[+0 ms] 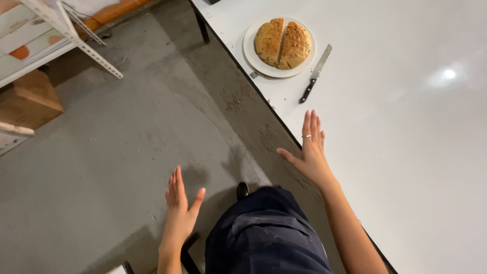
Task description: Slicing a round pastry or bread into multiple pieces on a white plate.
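Dark trousers over concrete floor, white table.

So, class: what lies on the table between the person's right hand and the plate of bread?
In the head view, only a knife lies between the right hand and plate.

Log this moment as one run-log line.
left hand: open, empty, over floor | right hand: open, empty, at table edge | bread: halved, on plate | knife: right of plate
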